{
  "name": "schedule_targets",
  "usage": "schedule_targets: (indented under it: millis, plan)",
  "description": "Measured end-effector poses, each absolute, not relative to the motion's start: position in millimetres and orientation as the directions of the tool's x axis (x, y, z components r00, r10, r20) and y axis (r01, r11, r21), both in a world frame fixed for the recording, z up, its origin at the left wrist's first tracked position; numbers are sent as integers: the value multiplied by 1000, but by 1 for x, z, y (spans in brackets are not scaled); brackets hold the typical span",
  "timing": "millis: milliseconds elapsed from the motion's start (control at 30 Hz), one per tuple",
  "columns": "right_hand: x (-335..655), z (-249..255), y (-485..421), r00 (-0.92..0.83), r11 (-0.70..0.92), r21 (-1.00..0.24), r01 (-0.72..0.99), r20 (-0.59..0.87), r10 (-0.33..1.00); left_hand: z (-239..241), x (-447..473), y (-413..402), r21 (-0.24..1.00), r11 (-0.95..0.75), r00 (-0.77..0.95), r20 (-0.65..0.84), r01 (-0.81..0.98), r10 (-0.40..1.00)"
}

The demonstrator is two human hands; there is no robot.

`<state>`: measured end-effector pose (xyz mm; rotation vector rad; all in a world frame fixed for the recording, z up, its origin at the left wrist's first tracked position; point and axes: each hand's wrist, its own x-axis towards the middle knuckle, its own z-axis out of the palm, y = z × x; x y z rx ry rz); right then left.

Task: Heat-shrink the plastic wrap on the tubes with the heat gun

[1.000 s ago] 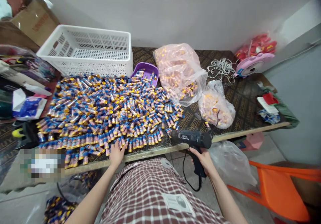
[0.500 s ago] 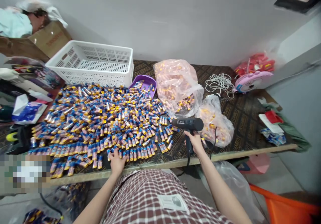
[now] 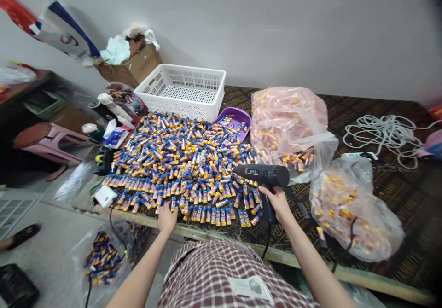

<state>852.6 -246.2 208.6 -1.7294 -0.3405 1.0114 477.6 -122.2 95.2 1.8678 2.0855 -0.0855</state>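
Note:
My right hand (image 3: 278,203) grips the handle of a black heat gun (image 3: 264,176), held just above the table with its nozzle aimed left over the right edge of a wide spread of small blue-and-yellow tubes (image 3: 179,160). At the near edge of the table my left hand (image 3: 168,218) rests with fingers spread on the front row of tubes. The gun's cord (image 3: 266,243) hangs down in front of me.
A white slotted basket (image 3: 183,87) and a purple scoop (image 3: 238,117) stand behind the tubes. Two clear bags of tubes (image 3: 290,124) (image 3: 348,206) lie to the right, with a coiled white cord (image 3: 383,130) beyond. A pink stool (image 3: 37,137) stands at left.
The view has swung left. My right hand has lifted the heat gun from below the table edge up over the tubes. My left hand stays at the front row.

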Motion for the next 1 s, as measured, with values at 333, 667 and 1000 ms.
schedule_targets:
  millis: [333,667,1000]
  plan:
    - [811,205,-194,555,-358,-916,-180,-395,732,84,452,-94,204,39,-7,-154,978,988]
    - [788,219,-144,678,-288,-939,-186,-335,654,82,428,-14,220,42,-58,66,975,996]
    - [782,231,-98,765,-290,-950,-111,-268,585,65,406,59,390,228,-150,-220,892,964]
